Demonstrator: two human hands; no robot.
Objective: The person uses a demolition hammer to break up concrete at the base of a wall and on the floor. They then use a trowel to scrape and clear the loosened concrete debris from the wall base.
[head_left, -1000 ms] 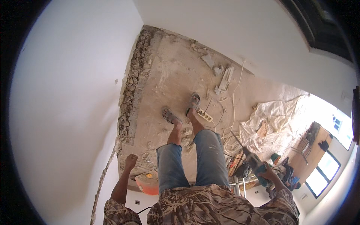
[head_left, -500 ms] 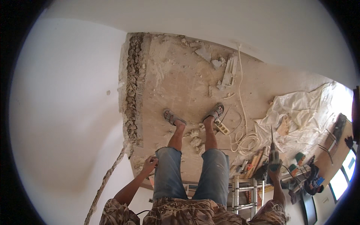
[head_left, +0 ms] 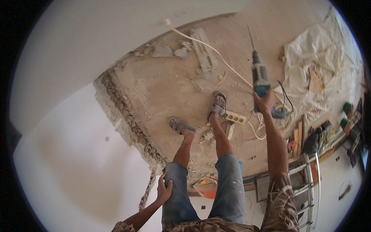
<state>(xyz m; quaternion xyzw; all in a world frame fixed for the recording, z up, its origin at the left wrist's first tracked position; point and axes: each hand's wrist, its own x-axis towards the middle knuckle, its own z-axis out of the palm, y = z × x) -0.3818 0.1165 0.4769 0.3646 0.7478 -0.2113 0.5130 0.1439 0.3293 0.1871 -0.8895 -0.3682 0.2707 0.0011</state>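
In my right hand point(head_left: 265, 101) is a teal-and-dark hammer drill point(head_left: 259, 74), its long thin bit pointing away from me toward the far wall. The fingers wrap its body just behind the teal section, and the drill hangs in the air to the right of my feet. My left hand point(head_left: 165, 190) lies beside the thigh of my denim shorts point(head_left: 177, 193), empty, its fingers apart. A rough chased groove point(head_left: 125, 110), full of broken masonry, runs along the foot of the white wall on my left.
A white power strip point(head_left: 235, 117) lies by my right foot, with a white cable point(head_left: 216, 52) leading to a wall socket. Rubble and a broken pale panel point(head_left: 205, 50) lie ahead. Plastic sheeting point(head_left: 315, 58), tools and a metal ladder point(head_left: 309, 181) are on the right.
The drill has swung up and forward in my right hand, from low at my right to beyond my feet. My view has turned. My left hand stays beside my leg, its fingers more extended.
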